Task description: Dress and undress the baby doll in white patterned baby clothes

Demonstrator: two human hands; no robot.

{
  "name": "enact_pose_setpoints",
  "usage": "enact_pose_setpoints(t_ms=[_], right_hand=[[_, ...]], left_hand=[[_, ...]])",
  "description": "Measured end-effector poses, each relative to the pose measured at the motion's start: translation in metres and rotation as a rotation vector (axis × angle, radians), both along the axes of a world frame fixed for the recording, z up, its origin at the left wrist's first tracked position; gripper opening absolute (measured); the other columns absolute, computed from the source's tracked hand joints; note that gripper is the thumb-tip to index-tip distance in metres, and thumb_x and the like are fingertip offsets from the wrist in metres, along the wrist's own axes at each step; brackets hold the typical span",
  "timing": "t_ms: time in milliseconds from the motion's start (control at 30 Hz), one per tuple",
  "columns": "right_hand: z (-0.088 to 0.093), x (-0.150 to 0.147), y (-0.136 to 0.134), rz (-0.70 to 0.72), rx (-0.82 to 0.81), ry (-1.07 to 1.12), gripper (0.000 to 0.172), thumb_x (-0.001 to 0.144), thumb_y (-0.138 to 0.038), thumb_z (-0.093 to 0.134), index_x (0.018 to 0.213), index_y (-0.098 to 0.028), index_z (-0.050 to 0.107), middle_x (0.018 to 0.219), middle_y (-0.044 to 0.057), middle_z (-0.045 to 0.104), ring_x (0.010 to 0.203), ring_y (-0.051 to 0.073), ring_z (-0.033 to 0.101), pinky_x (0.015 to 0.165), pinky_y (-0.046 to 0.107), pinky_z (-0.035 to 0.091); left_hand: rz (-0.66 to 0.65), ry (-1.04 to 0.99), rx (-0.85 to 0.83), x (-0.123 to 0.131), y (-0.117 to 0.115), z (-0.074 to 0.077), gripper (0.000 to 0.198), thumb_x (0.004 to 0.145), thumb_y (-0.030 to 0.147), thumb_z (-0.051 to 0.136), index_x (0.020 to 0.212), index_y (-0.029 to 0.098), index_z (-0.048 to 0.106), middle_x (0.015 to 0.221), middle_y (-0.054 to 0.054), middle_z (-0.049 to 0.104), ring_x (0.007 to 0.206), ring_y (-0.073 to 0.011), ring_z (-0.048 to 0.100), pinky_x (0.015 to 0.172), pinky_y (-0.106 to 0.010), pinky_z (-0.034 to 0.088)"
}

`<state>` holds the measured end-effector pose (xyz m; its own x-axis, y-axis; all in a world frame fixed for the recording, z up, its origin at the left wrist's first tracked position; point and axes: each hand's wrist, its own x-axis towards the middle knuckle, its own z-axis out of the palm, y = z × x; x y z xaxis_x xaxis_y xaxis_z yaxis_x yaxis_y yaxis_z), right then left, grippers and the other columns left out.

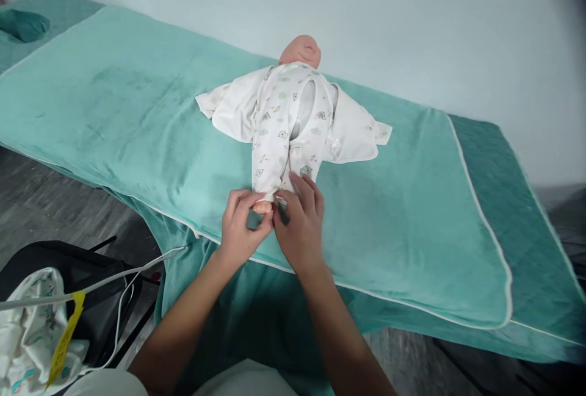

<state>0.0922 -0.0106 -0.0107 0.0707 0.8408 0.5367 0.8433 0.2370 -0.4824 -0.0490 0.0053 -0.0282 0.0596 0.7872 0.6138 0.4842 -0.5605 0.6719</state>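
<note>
- At far lower left, a black chair (50,252) bears a printed white cloth (34,316); a yellow strip (64,341) hangs by it from a white cable (110,280).
- Left hand (240,225): thumb and forefinger closed about the foot (262,207) of a baby doll (280,106), forefinger at the trouser cuff.
- Baby doll: face up, sleeves spread, head away, lying directly beyond both hands on a white-edged green blanket (398,231).
- Right hand (302,219): fingers bent over the doll's other lower leg, touching; pinch hidden, cannot tell whether clamped.
</note>
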Motion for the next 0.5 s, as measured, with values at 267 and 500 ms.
enact_pose_setpoints(t_ms=[267,500], right_hand=[[0.009,0.010,-0.006,0.131,0.071,0.040,0.018,0.091,-0.018,0.065,0.103,-0.031,0.063,0.139,0.007,0.063,0.145,0.034,0.048,0.113,0.064,0.048],[0.000,0.026,-0.035,0.165,0.029,0.219,0.038,0.094,-0.014,0.061,0.126,-0.033,0.063,0.138,0.009,0.061,0.134,0.030,0.057,0.106,0.057,0.055]], left_hand=[[-0.093,-0.086,-0.050,-0.007,-0.001,-0.005,0.029,0.089,0.018,0.073,0.115,0.026,0.061,0.103,-0.004,0.058,0.097,-0.0176,0.063,0.083,-0.033,0.057],[-0.056,-0.029,-0.015,-0.006,-0.007,-0.011,0.034,0.089,0.020,0.074,0.119,0.026,0.059,0.106,-0.005,0.058,0.101,-0.0198,0.062,0.084,-0.036,0.058]])
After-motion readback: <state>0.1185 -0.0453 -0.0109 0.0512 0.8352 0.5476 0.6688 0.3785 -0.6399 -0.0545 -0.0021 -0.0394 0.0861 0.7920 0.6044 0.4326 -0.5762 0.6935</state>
